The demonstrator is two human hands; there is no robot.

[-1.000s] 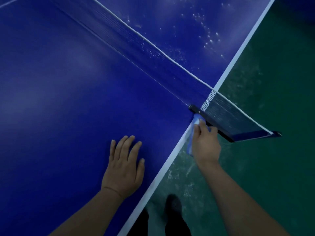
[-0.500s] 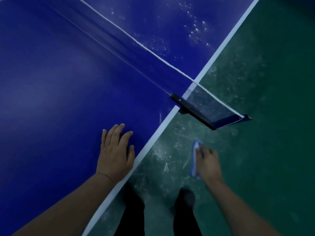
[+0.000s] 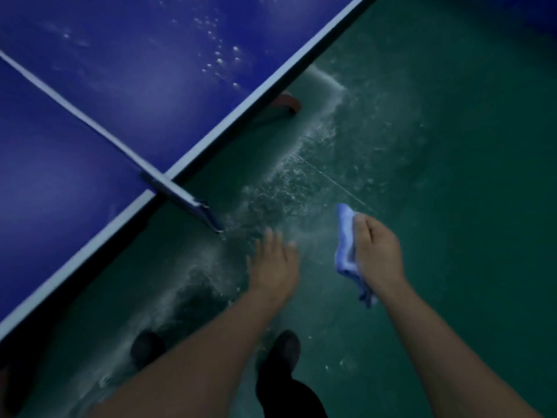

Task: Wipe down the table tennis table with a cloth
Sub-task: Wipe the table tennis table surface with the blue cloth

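Note:
The blue table tennis table point(image 3: 156, 95) with its white edge line fills the upper left. Its net point(image 3: 75, 116) crosses it, and the net post point(image 3: 184, 200) juts out over the side edge. White specks lie on the far half point(image 3: 220, 58). My right hand point(image 3: 376, 251) grips a light blue cloth point(image 3: 346, 239) over the floor, well to the right of the table. My left hand point(image 3: 274, 260) hangs over the floor with fingers stretched, just right of the net post, touching nothing.
Green floor point(image 3: 452, 176) with a pale dusty streak point(image 3: 301, 176) runs along the table's side. A red-brown table foot point(image 3: 286, 104) sticks out under the far half. My dark shoes point(image 3: 283, 348) stand on the floor below my arms.
My left hand has lifted off the table and moved out over the floor. My right hand carried the cloth further from the table edge. The view swung right, past the net post.

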